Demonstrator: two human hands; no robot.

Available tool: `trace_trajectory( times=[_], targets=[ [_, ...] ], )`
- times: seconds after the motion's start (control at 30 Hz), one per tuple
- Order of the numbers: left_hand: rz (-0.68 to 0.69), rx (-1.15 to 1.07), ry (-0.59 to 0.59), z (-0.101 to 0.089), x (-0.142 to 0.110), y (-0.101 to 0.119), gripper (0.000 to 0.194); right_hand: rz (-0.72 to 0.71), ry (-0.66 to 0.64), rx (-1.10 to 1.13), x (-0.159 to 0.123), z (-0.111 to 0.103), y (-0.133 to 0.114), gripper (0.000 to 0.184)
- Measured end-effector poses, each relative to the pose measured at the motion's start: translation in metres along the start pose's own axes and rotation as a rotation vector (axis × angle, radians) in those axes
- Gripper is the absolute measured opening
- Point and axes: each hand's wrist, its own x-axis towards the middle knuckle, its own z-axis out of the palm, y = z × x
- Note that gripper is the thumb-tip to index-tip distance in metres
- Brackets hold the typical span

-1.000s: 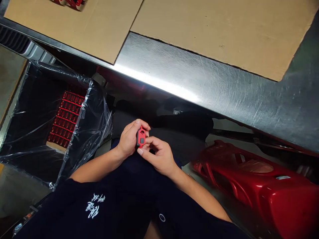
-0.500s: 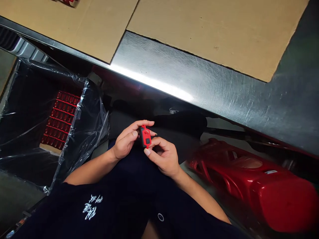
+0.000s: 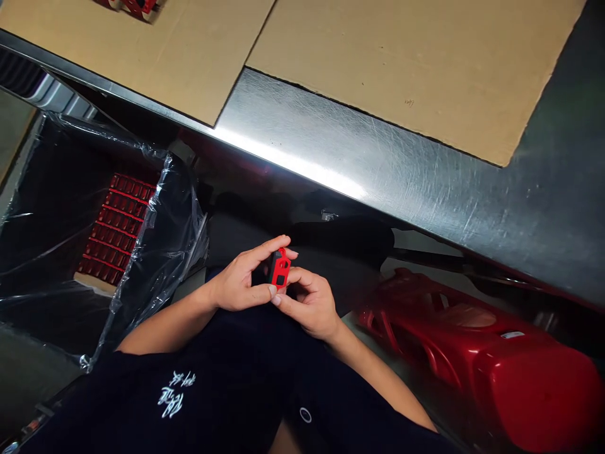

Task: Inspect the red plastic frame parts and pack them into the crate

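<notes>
A small red and black plastic part (image 3: 280, 271), with a dark square opening in its red face, is held in front of my body above my lap. My left hand (image 3: 241, 277) grips it from the left, index finger at its top end and thumb at its lower end. My right hand (image 3: 312, 302) pinches the lower right end between thumb and index finger. The part stands roughly upright, leaning slightly right at the top. Its back is hidden by the fingers.
Left of me stands a bin lined with clear plastic (image 3: 161, 252), holding rows of red and dark parts (image 3: 116, 230). Ahead runs a metal table edge (image 3: 307, 126) with cardboard sheets (image 3: 387, 69) and red parts (image 3: 139, 7) on it. A red plastic stool (image 3: 472, 347) is at the right.
The part has tilted from leaning left to leaning right at its top. My left thumb has moved down to its lower end. The view has shifted slightly.
</notes>
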Motion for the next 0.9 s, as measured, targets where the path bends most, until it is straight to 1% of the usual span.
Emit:
trace_trajectory(
  times=[0.13, 0.27, 0.37, 0.5, 0.6, 0.77, 0.9],
  targets=[
    [-0.073, 0.033, 0.046, 0.002, 0.002, 0.005, 0.071, 0.037, -0.014, -0.016, -0.001, -0.003, 0.003, 0.021],
    [-0.126, -0.003, 0.044, 0.004, 0.001, 0.005, 0.071, 0.033, -0.065, -0.028, -0.001, -0.009, 0.004, 0.022],
    [-0.096, 0.065, 0.036, 0.005, 0.0, 0.004, 0.074, 0.065, -0.066, 0.001, 0.0, -0.014, 0.001, 0.027],
    [0.01, 0.316, 0.017, 0.005, -0.001, 0.007, 0.083, 0.124, 0.002, 0.106, 0.002, -0.019, -0.006, 0.036],
    [0.08, 0.465, 0.007, 0.005, 0.0, 0.008, 0.087, 0.124, 0.011, 0.14, 0.004, -0.019, -0.013, 0.033],
    [0.078, 0.542, 0.01, 0.0, -0.001, 0.005, 0.09, 0.132, 0.0, 0.148, 0.004, -0.015, -0.017, 0.028],
    [0.088, 0.669, 0.005, -0.005, -0.001, 0.004, 0.086, 0.2, 0.025, 0.144, 0.002, -0.013, -0.013, 0.028]
  ],
)
